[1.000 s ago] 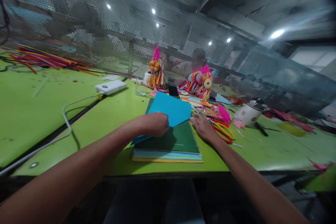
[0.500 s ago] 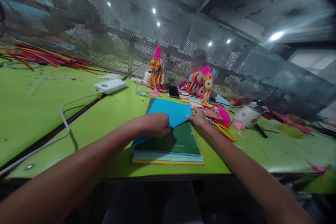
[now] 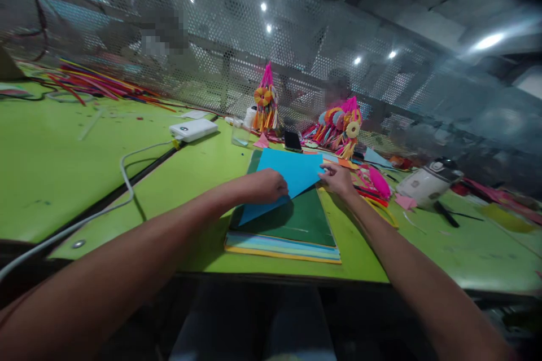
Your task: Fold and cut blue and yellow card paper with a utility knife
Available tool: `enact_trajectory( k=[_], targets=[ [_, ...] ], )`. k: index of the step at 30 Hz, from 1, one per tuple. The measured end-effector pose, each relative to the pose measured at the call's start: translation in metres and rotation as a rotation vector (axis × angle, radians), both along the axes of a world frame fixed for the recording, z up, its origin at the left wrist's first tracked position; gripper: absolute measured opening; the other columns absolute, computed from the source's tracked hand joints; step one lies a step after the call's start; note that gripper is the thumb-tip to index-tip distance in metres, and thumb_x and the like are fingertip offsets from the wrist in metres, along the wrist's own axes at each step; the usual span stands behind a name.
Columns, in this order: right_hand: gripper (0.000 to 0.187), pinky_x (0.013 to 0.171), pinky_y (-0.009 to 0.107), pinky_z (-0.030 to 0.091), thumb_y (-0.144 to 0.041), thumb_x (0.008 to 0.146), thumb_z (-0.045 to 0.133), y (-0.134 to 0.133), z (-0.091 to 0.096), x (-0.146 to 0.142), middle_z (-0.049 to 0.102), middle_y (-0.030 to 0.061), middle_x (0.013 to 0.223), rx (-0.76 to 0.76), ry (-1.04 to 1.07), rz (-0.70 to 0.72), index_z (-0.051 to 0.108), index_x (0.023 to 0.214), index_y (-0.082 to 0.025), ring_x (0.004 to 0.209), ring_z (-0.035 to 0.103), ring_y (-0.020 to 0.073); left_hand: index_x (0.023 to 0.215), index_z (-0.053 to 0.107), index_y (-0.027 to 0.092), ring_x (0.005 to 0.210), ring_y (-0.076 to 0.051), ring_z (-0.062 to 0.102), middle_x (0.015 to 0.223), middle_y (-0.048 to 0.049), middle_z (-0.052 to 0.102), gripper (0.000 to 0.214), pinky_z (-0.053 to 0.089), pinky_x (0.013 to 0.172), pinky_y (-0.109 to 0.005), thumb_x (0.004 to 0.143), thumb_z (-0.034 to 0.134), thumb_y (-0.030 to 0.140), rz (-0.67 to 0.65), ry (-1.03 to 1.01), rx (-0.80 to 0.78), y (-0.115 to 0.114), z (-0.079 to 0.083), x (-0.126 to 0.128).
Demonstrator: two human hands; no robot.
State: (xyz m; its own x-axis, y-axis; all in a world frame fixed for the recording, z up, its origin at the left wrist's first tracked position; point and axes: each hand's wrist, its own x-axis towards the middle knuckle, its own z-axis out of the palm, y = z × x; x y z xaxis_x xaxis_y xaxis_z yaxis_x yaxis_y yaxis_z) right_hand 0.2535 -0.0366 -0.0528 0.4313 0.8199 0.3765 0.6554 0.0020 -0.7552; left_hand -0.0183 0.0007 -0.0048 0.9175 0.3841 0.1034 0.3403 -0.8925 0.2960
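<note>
A bright blue sheet of paper (image 3: 292, 166), folded so that its lower edge runs slantwise, lies over a dark green sheet (image 3: 296, 220) that tops a stack of coloured paper (image 3: 282, 247). My left hand (image 3: 271, 185) is closed at the blue paper's lower edge, its fingertips partly hidden beneath the knuckles. At the paper's right corner, my right hand (image 3: 337, 178) pinches the edge between thumb and fingers.
Yellow-handled scissors (image 3: 381, 211) and pink scraps lie right of my right forearm. A white power bank (image 3: 193, 130) with a cable sits to the left. Behind the stack are a phone (image 3: 292, 141), a clear cup (image 3: 240, 134) and tasselled ornaments (image 3: 265, 101). A white bottle (image 3: 429, 181) stands farther right.
The camera view has turned, so everything appears farther right. The blue paper's lower-left corner has moved inward over the green sheet. Both hands stay at the blue paper.
</note>
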Motion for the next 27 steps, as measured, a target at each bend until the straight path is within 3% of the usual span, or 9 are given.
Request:
enact_trajectory(
  k=[4,8,10,12,13,18,27],
  targets=[
    [0.038,0.06,0.032,0.048,-0.033,0.074,0.058,-0.004,0.0,-0.001,0.065,0.0066,0.068,0.038,-0.068,-0.051,0.07,0.099,-0.007,0.061,0.059,0.0186,0.103,0.071,0.013,0.088,-0.016,0.066,0.103,-0.0088,0.074,0.03,0.045,0.076,-0.022,0.089,0.046,0.022,0.029,-0.071,-0.287,0.011,-0.004,0.001],
    [0.025,0.085,0.039,0.048,-0.031,0.08,0.058,-0.025,0.017,-0.033,0.068,0.0129,0.099,0.156,-0.222,-0.035,0.07,0.095,-0.014,0.093,0.06,0.024,0.115,0.065,0.013,0.087,-0.015,0.067,0.1,-0.008,0.074,0.037,0.048,0.076,-0.022,0.086,0.043,0.015,0.04,-0.155,-0.614,0.025,-0.014,0.0],
    [0.023,0.088,0.04,0.047,-0.03,0.089,0.054,-0.042,0.023,-0.06,0.068,0.0117,0.1,0.223,-0.461,0.217,0.069,0.098,-0.016,0.094,0.059,0.0231,0.122,0.06,0.012,0.084,-0.014,0.067,0.098,-0.0084,0.074,0.04,0.049,0.077,-0.023,0.086,0.043,0.013,0.026,-0.208,-0.734,0.031,-0.02,0.0],
    [0.023,0.089,0.04,0.047,-0.028,0.094,0.049,-0.06,0.023,-0.088,0.068,0.0097,0.097,0.149,-0.615,0.503,0.069,0.101,-0.018,0.096,0.058,0.0223,0.126,0.055,0.011,0.082,-0.014,0.066,0.096,-0.0095,0.074,0.041,0.05,0.078,-0.025,0.088,0.042,0.013,0.011,-0.256,-0.822,0.036,-0.025,-0.001],
    [0.024,0.091,0.041,0.046,-0.027,0.096,0.047,-0.069,0.021,-0.1,0.067,0.0107,0.102,0.082,-0.677,0.577,0.068,0.103,-0.018,0.1,0.056,0.0229,0.128,0.053,0.011,0.082,-0.014,0.066,0.096,-0.0101,0.074,0.041,0.05,0.079,-0.026,0.089,0.042,0.014,0.004,-0.273,-0.854,0.038,-0.027,-0.001],
    [0.033,0.093,0.047,0.041,-0.031,0.098,0.044,-0.094,0.014,-0.133,0.061,0.0161,0.114,-0.101,-0.828,0.517,0.065,0.114,-0.011,0.107,0.05,0.0269,0.126,0.052,0.009,0.081,-0.013,0.065,0.094,-0.0097,0.073,0.038,0.05,0.078,-0.028,0.089,0.042,0.014,0.003,-0.251,-0.875,0.04,-0.027,0.003],
    [0.033,0.09,0.046,0.037,-0.035,0.099,0.04,-0.105,0.022,-0.169,0.06,0.0121,0.109,-0.094,-0.822,0.609,0.065,0.114,-0.018,0.104,0.048,0.0259,0.11,0.061,0.008,0.081,-0.014,0.067,0.093,-0.01,0.074,0.031,0.051,0.078,-0.027,0.083,0.048,0.013,0.054,-0.223,-0.885,0.036,-0.02,0.006]
  ],
)
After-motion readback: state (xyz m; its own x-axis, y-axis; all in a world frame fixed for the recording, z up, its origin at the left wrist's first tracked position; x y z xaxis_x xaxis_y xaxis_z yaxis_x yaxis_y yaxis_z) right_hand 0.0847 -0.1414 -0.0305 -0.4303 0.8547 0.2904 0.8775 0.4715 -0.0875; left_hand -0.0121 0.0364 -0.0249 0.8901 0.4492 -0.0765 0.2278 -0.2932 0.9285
